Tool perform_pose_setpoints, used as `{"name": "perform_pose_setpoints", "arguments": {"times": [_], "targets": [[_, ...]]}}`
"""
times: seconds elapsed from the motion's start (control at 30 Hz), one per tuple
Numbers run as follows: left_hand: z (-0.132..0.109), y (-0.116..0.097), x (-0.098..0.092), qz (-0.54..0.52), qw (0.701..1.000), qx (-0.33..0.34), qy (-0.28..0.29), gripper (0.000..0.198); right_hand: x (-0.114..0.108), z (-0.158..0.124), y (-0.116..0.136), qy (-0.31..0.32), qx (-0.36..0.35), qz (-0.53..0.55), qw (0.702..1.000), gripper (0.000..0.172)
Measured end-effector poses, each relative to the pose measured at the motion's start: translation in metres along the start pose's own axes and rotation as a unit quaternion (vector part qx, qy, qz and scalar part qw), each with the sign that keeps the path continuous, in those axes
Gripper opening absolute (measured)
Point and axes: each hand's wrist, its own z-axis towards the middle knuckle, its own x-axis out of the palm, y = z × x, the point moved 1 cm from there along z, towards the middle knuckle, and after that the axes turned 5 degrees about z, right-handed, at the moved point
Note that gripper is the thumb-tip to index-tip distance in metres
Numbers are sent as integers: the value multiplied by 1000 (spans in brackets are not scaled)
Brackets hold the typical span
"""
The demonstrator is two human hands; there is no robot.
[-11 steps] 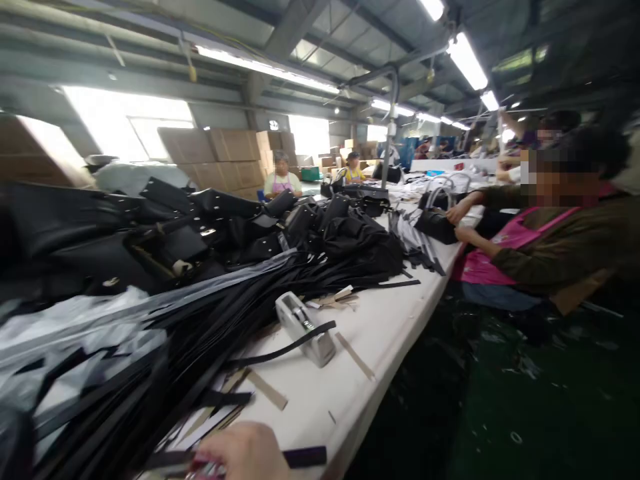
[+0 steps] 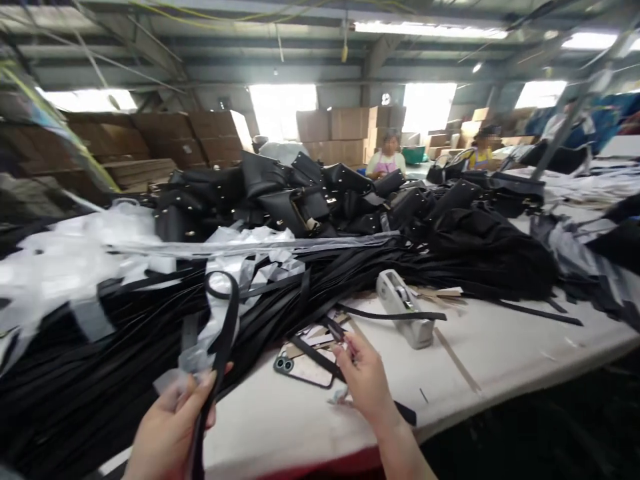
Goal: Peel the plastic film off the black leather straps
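Observation:
My left hand (image 2: 170,427) is at the lower left, fingers closed round a black strap (image 2: 223,320) that loops up above it. My right hand (image 2: 364,380) is lower centre, fingers pinched on the end of another black strap (image 2: 334,329) lying over the table. A phone (image 2: 303,369) lies face down between the two hands. A big heap of black straps (image 2: 125,340) spreads across the left of the white table (image 2: 500,360).
A grey tape dispenser (image 2: 405,309) stands right of my right hand. Black bags (image 2: 280,193) and clear plastic wrap (image 2: 75,253) pile up behind the straps. Cardboard boxes (image 2: 345,133) line the back wall, with two seated people beyond the table.
The view has swung left, so the person at the right is out of frame. Both my hands now show, each on a strap; before, only one hand showed at the bottom edge.

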Motion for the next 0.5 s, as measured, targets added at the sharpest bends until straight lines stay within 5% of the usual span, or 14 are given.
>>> {"name": "perform_pose_setpoints", "arguments": {"times": [0.2,0.5], "targets": [[-5,22,-13,-87,993,-33,74,53,42,-12,20,100,-48,-43,993,30],[-18,24,-21,-170,973,-64,141,45,91,-22,48,213,-133,-66,966,29]]}}
